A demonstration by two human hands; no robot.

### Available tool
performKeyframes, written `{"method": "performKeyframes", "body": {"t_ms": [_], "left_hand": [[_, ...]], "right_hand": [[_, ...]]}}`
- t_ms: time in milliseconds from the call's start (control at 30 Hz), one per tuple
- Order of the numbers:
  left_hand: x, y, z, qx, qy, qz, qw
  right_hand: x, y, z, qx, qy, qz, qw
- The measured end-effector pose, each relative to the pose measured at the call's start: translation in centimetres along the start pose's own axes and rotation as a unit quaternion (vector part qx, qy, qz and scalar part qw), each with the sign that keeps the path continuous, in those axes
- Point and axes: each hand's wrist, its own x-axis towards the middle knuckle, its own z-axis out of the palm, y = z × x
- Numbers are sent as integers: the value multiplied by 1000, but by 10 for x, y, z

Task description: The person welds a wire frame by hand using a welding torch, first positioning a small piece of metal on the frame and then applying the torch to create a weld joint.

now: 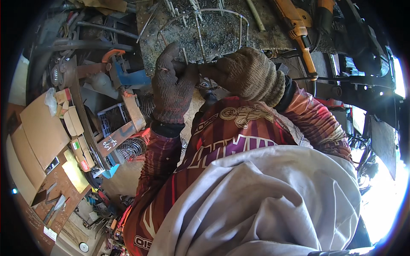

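A knitted, soiled work glove covers my left hand (pixel 173 83), which is closed at the near edge of the worktable (pixel 273 38). A short thin metal rod (pixel 185 55) juts up between its thumb and fingers. My right hand (pixel 250 74), in a brown knitted glove, is closed with its fingertips pinched at the lower end of a longer metal rod (pixel 199 36). The fingertips of both hands nearly meet. Just beyond them stands a curved metal rod frame (pixel 240 34), its arc reaching around the longer rod. My gloves hide the lower ends of the rods.
Grit and several loose rods (pixel 173 9) lie on the worktable. An orange power tool (pixel 294 25) rests at its right, with a cable nearby. To the left are a blue clamp-like metal piece (pixel 128 77), wire coils (pixel 130 148), and a cardboard box (pixel 40 128) on a brown table.
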Motion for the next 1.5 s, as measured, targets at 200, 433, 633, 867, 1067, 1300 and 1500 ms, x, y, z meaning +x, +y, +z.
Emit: {"method": "performKeyframes", "body": {"t_ms": [200, 433, 633, 867, 1067, 1300, 1500], "left_hand": [[-1, -9, 4, -48, 4, -5, 999], [-17, 0, 9, -96, 9, -30, 995], [-24, -11, 9, 7, 38, -14, 999], [-24, -22, 8, 6, 38, 36, 999], [-21, -11, 7, -35, 17, -7, 999], [-21, -20, 4, 33, 21, 33, 999], [-18, -18, 5, -38, 7, 25, 999]], "right_hand": [[-20, 14, -16, 94, -5, 86, 992], [-52, 30, -9, 39, 258, 142, 955], [-70, 19, 18, 102, 238, 178, 949], [-75, 2, 33, 100, 244, 167, 950], [-55, -24, 37, 47, 141, 146, 978], [-31, -23, 43, -86, 137, 11, 987], [-28, -21, 47, -93, 131, 16, 987]]}}
